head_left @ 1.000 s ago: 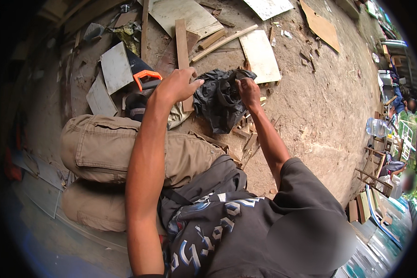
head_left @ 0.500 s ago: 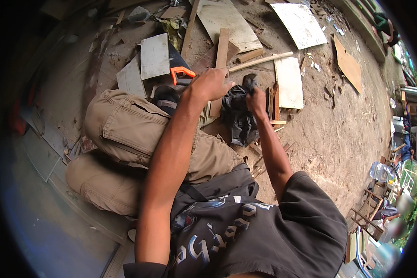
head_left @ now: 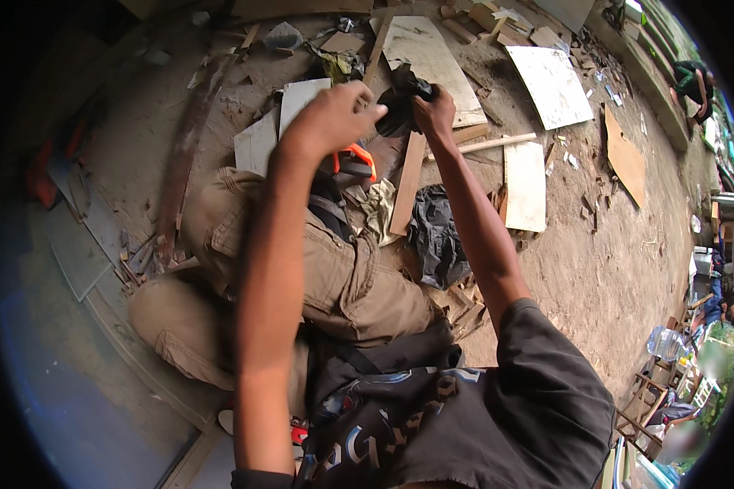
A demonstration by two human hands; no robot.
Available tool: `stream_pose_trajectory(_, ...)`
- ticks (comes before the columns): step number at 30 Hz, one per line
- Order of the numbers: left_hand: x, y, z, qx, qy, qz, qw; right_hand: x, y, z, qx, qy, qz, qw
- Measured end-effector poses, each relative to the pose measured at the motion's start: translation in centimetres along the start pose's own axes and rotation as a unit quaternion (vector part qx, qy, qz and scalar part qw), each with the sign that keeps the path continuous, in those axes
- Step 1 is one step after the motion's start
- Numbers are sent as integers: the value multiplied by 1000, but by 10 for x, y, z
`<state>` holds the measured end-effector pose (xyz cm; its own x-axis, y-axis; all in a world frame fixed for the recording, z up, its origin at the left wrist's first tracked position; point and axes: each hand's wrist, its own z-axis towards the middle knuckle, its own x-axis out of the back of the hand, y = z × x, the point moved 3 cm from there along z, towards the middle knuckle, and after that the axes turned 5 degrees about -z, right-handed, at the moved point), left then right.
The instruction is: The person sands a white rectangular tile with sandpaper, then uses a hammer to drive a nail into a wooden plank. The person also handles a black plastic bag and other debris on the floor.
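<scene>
My right hand (head_left: 436, 112) is closed on a crumpled black plastic piece (head_left: 401, 102), held up off the ground well ahead of my knees. To its left my left hand (head_left: 338, 118) is raised, fingers bent and apart, with nothing visible in them. Its thumb comes close to the plastic's left edge; whether they touch I cannot tell. Below my right forearm a crumpled black plastic bag (head_left: 438, 236) lies on the ground. An orange-and-black tool handle (head_left: 357, 161) shows under my left wrist, the rest of that tool hidden.
A brown wood strip (head_left: 408, 183) lies beside the bag, with a pale stick (head_left: 489, 145) beyond. White boards (head_left: 550, 85) and a brown panel (head_left: 624, 159) are scattered over the dirt. Wood offcuts (head_left: 465, 306) sit near my knee. A person (head_left: 693, 90) is at the far right.
My right hand has moved forward and up with black plastic in it, away from the bag on the ground. My left hand has shifted left and forward. The view has tilted slightly.
</scene>
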<state>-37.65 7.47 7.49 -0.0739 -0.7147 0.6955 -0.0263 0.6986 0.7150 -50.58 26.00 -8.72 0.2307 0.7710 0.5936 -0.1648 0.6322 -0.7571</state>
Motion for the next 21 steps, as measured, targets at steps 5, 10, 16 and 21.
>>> stream_pose_trajectory(5, 92, -23, 13, -99, 22, 2, 995, -51, -5, 31, 111, 50, -3, 993)
stream_pose_trajectory(10, 140, -81, 38, -15, -30, 32, 999, -91, 30, 63, 58, -128, -157, 978)
stream_pose_trajectory(16, 116, -168, 56, -9, -86, 17, 996, -102, -31, 16, 155, -131, 21, 979)
stream_pose_trajectory(21, 28, -231, 96, -10, -83, -22, 996, -151, -1, 15, 141, -94, -110, 979)
